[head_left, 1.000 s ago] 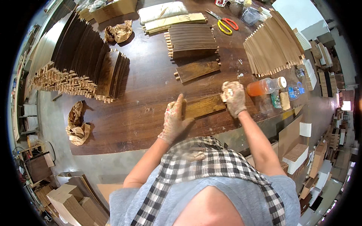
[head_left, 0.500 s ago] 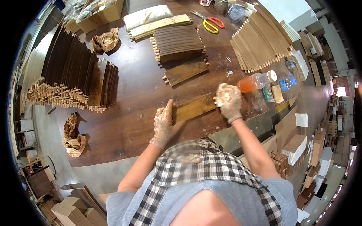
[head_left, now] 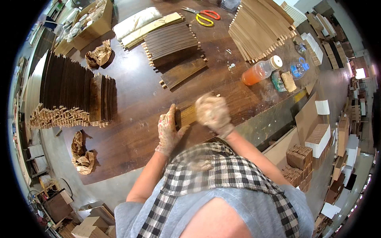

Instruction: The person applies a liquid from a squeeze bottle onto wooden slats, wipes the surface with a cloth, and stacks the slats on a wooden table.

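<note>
A dark-stained wooden slat (head_left: 186, 115) with dowel pegs lies flat on the table in front of me. My left hand (head_left: 168, 127), in a patterned glove, grips its left end, the thumb along the near edge and the fingers at the far side. Over the slat's right part is my right hand (head_left: 214, 114), gloved and smeared by motion. It is closed around a pale, crumpled wad, probably cloth, pressed to the wood. The slat's right end is mostly hidden under this hand; one peg shows beyond it. Another stained slat (head_left: 184, 74) lies farther off.
Stacks of pegged slats stand at the left (head_left: 65, 85), the middle (head_left: 170, 41) and far right (head_left: 260, 29). Right of my hands are an orange-liquid bottle (head_left: 256, 73) and a blue-capped bottle (head_left: 299, 68). Scissors (head_left: 204, 18) and crumpled brown paper (head_left: 82, 154) also lie on the table (head_left: 131, 119).
My right hand has slid left along the slat, from its right end toward the middle. My left hand stays at the left end. The whole view has shifted slightly.
</note>
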The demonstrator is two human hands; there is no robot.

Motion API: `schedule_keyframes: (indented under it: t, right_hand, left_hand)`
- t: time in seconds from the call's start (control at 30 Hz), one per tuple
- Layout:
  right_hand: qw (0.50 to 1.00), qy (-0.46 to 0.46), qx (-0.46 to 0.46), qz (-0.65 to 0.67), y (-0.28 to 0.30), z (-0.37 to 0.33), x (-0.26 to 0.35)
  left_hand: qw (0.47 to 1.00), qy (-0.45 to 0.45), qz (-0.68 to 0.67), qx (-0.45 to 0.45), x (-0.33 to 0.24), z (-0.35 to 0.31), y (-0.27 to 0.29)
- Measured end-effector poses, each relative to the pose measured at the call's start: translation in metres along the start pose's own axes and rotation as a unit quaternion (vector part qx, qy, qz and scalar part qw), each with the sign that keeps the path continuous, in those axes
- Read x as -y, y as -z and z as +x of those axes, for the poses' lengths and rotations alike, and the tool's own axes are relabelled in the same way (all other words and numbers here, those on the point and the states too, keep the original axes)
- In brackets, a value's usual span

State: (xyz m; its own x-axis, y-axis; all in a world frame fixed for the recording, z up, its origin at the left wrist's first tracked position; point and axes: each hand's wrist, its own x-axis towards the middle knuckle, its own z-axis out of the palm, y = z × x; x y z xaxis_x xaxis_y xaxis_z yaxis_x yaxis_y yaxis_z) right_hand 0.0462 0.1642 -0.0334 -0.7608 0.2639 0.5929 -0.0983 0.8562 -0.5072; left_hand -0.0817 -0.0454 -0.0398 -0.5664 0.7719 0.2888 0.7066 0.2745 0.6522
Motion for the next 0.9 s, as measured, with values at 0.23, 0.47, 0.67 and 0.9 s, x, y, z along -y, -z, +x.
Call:
schedule_keyframes:
  t: [0.23, 0.47, 0.67, 0.9]
  right_hand:
    - [0.963, -0.175, 0.006, -0.206, 0.070, -0.018, -0.072]
    - [0.974, -0.012, 0.173, -0.144, -0.017, 0.038, 0.023]
    - [0.993, 0.016, 0.061, -0.104, -0.002, 0.044, -0.033]
    - [0.994, 0.056, 0.010, -0.091, -0.003, 0.077, -0.001]
  left_hand:
    - [1.000, 0.002, 0.005, -0.011, -0.006, 0.004, 0.006]
    - [0.999, 0.012, -0.014, -0.037, -0.028, -0.010, 0.009]
    - [0.999, 0.038, 0.011, -0.020, -0.026, -0.018, 0.007]
    - [0.998, 0.001, 0.014, -0.064, -0.027, -0.010, 0.007]
